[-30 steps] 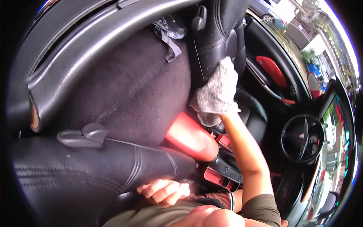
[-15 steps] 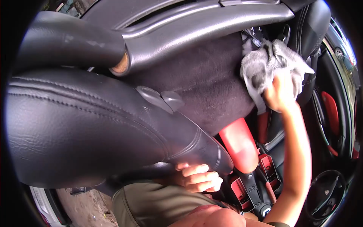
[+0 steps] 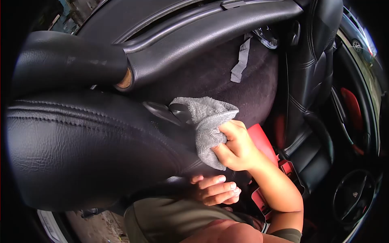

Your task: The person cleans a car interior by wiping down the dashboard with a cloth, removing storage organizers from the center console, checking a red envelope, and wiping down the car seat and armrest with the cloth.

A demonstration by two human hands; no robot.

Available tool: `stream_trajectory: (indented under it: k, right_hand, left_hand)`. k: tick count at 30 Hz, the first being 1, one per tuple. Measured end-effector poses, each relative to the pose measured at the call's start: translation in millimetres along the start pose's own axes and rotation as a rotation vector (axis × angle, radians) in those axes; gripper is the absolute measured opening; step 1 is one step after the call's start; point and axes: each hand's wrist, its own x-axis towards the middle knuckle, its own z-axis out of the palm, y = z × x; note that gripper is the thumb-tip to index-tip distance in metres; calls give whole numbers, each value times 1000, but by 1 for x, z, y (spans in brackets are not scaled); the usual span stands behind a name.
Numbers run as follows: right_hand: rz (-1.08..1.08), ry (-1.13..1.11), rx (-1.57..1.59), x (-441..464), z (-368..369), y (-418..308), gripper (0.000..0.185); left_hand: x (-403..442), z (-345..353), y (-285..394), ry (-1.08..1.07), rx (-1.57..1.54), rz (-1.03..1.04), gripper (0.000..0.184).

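Note:
My right hand [image 3: 237, 148] grips a crumpled grey cloth [image 3: 210, 125], its fingers closed on the fabric. The cloth lies against the side of the black leather seat [image 3: 93, 150], partly over a dark plastic lever [image 3: 178, 113] on that seat. My left hand [image 3: 214, 190] is close to my body, just below the cloth and beside the seat's lower edge. Its fingers are loosely curled together, and I see nothing in them; the palm is hidden.
Behind the seat is a dark fabric surface [image 3: 259, 85] with a grey strap [image 3: 241, 60] lying on it. A black padded bar [image 3: 210, 36] runs above. To the right are a red panel [image 3: 261, 139], another black seat [image 3: 310, 133] and a steering wheel [image 3: 352, 196].
My right hand has brought the cloth from the upper right, by the far seat, down and left to the near seat's lever. The grey strap now shows. My left hand keeps its pose.

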Motion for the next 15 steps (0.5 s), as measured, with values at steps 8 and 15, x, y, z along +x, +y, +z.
stream_trajectory:
  k: [8, 15]
  right_hand:
    - [103, 49, -29, 50, 9, -24, 12]
    - [293, 10, 416, 58, 24, -25, 9]
  left_hand:
    - [1, -5, 3, -57, 16, -22, 27]
    - [6, -4, 2, -75, 29, -1, 23]
